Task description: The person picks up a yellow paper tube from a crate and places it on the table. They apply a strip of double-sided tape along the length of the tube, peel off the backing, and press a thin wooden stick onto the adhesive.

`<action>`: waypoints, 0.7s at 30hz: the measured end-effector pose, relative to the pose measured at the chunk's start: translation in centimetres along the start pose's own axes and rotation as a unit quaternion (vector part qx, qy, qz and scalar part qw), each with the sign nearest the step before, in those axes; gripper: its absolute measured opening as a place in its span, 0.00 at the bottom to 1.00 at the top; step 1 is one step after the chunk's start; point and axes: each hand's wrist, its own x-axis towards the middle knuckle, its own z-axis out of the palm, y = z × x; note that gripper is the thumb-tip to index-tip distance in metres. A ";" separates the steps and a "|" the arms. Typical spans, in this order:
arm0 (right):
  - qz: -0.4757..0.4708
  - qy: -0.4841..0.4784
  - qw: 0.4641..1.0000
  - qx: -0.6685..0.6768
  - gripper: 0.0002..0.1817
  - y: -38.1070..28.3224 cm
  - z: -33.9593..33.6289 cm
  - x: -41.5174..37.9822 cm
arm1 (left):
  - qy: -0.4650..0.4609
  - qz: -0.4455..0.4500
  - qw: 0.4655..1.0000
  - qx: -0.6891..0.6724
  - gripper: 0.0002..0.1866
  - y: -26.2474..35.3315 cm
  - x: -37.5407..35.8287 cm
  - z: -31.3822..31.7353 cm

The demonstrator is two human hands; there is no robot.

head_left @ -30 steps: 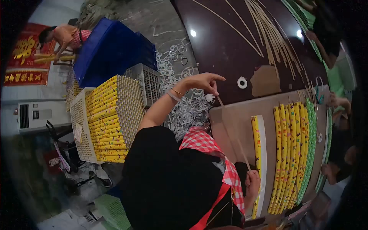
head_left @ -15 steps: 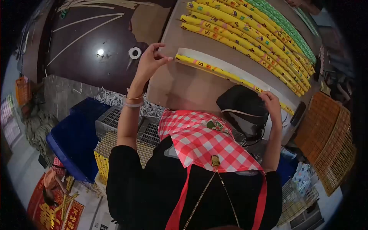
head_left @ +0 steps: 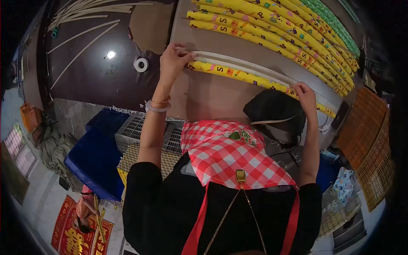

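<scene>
A long yellow printed paper roll [head_left: 242, 76] lies across the brown table in front of me, with a white strip [head_left: 238, 62] showing along its far side. My left hand [head_left: 173, 63] has its thumb and fingers pinched at the left end of the roll. Further right, my right hand [head_left: 305, 98] curls its fingers over the roll near its right end. Beyond the white strip, several yellow printed rolls [head_left: 272, 40] lie side by side, with green rolls [head_left: 329, 21] behind them.
On the dark table at left are pale thin strips [head_left: 85, 46], a white tape roll [head_left: 140, 65] and a brown sheet [head_left: 148, 27]. A black bag-like item [head_left: 276, 112] sits near my right arm. Below left stand a blue bin [head_left: 95, 153] and grey crates [head_left: 131, 129]. A person [head_left: 85, 208] is beyond.
The yellow roll shows wider between my hands, and its white strip looks narrower. My left hand has closed from spread fingers to a pinch at the roll's end. The view has shifted slightly.
</scene>
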 end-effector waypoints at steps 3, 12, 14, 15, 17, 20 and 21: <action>-0.007 -0.010 1.000 -0.006 0.12 0.7 0.1 0.3 | 0.011 0.017 0.998 0.057 0.21 0.2 0.1 0.1; -0.017 0.001 0.999 -0.028 0.12 -0.2 0.8 0.0 | 0.030 0.000 0.997 0.064 0.19 -0.2 0.3 0.1; -0.015 0.007 1.000 -0.022 0.12 0.4 1.0 0.1 | 0.030 0.006 0.997 0.075 0.19 -0.3 0.3 -0.1; -0.011 0.013 1.000 -0.017 0.12 0.7 1.1 0.1 | 0.030 0.011 0.996 0.086 0.20 -0.3 0.3 -0.1; -0.008 0.019 1.000 -0.018 0.12 0.2 1.2 0.0 | 0.032 0.009 0.996 0.079 0.20 -0.5 0.4 0.0; 0.001 0.025 0.999 -0.023 0.12 -0.2 1.3 -0.1 | 0.040 0.003 0.996 0.077 0.20 -0.8 0.4 0.0; 0.008 0.023 0.999 -0.027 0.12 -0.3 1.3 -0.1 | 0.044 -0.003 0.996 0.082 0.20 -0.8 0.4 0.0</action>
